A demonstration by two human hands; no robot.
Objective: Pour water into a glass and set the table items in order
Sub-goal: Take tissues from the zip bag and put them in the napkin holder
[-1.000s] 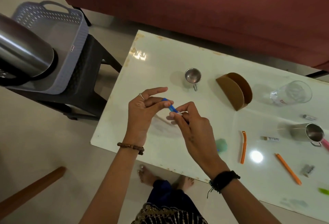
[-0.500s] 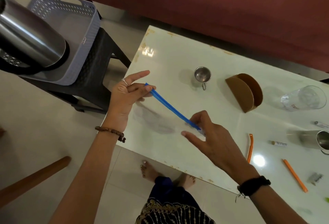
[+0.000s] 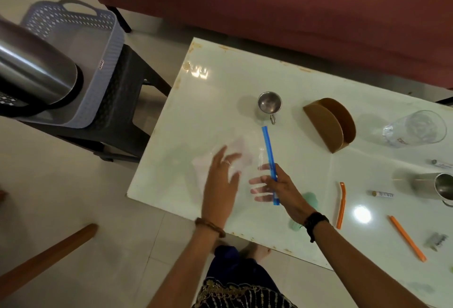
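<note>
A clear plastic zip bag with a blue seal strip [image 3: 268, 153] lies low over the white table [image 3: 196, 101]. My right hand [image 3: 282, 189] pinches the near end of the blue strip, and the fingers show through the plastic. My left hand [image 3: 220, 182] is blurred, with fingers spread over the bag's clear part and holding nothing. An empty clear glass [image 3: 416, 128] lies on its side at the far right. A steel jug [image 3: 31, 72] sits in a grey basket [image 3: 103, 45] on a black stool left of the table.
A small steel cup [image 3: 269, 105] stands just beyond the strip's far end. A brown cardboard holder [image 3: 328, 124] is right of it. Another steel cup [image 3: 441, 186], two orange sticks [image 3: 342, 204] [image 3: 407, 238] and small tubes [image 3: 382, 194] lie at the right. A red sofa runs behind.
My left hand let go of the blue strip's end and dropped flat over the bag. The strip swung round to point away from me, held only by my right hand.
</note>
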